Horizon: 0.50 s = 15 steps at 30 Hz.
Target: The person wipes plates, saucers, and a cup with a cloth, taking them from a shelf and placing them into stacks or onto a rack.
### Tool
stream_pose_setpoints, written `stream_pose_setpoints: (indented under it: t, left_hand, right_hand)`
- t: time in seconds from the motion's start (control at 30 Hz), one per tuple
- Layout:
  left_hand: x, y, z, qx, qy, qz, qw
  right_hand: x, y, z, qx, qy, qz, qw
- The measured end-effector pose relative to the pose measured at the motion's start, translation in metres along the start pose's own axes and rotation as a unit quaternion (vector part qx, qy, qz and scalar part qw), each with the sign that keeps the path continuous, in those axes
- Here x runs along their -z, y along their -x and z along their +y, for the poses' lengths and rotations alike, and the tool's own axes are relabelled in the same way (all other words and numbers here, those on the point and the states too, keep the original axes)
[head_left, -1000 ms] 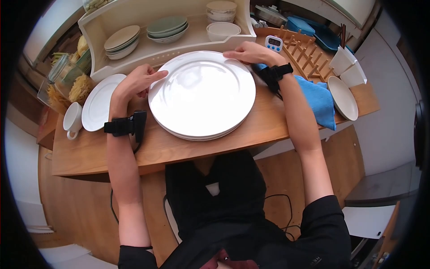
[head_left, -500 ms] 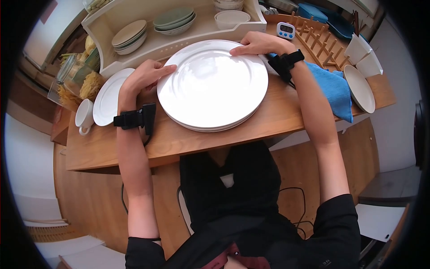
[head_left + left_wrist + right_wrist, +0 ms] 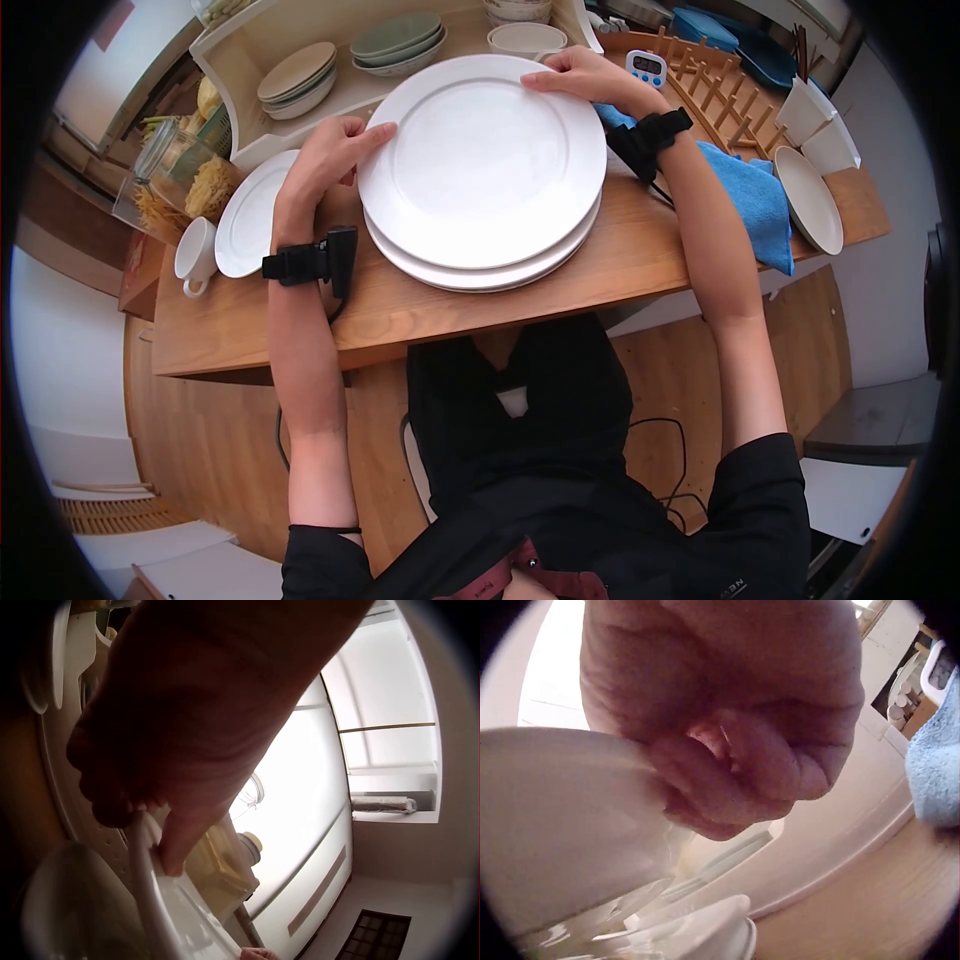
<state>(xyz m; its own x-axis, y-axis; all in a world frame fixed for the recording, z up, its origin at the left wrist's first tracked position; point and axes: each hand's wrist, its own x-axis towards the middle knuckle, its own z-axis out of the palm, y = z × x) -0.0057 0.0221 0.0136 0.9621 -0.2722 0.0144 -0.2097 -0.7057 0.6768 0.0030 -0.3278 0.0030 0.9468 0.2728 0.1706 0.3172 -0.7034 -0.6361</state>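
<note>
Both hands hold a large white dinner plate [image 3: 485, 170] by its rim, raised above more white plates [image 3: 490, 277] stacked on the table. The left hand [image 3: 340, 155] pinches the rim at the left, thumb on top and fingers curled beneath. At the far right side, the right hand [image 3: 595, 78] grips the same rim, thumb over the upper face. In the right wrist view, a gap shows between the lifted plate [image 3: 562, 825] and the stacked plates [image 3: 697, 930] below. The left wrist view shows the thumb pressed inside the rim of the plate [image 3: 146, 881].
Left on the table [image 3: 240, 335] are a white plate [image 3: 252, 225], a cup [image 3: 196, 250] and a pasta jar [image 3: 170, 160]. Behind stands a shelf [image 3: 235, 60] with bowls. A timer [image 3: 647, 68], wooden dish rack [image 3: 725, 100], blue cloth [image 3: 750, 205] and oval dish [image 3: 808, 200] lie right.
The top plate has risen off the stack, showing more of the plates below. Both hands moved up with it while gripping the rim. The head view has shifted slightly.
</note>
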Motion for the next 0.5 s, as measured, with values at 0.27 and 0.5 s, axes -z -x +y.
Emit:
stream_pose_setpoints:
  t: [0.27, 0.5]
  left_hand:
    - [0.003, -0.005, 0.005, -0.165, 0.144, 0.142, 0.965]
    - [0.008, 0.009, 0.022, -0.259, 0.303, 0.233, 0.887]
  right_hand:
    - [0.017, 0.006, -0.025, 0.085, -0.088, 0.174, 0.977]
    - [0.054, 0.024, -0.088, 0.183, -0.061, 0.195, 0.962]
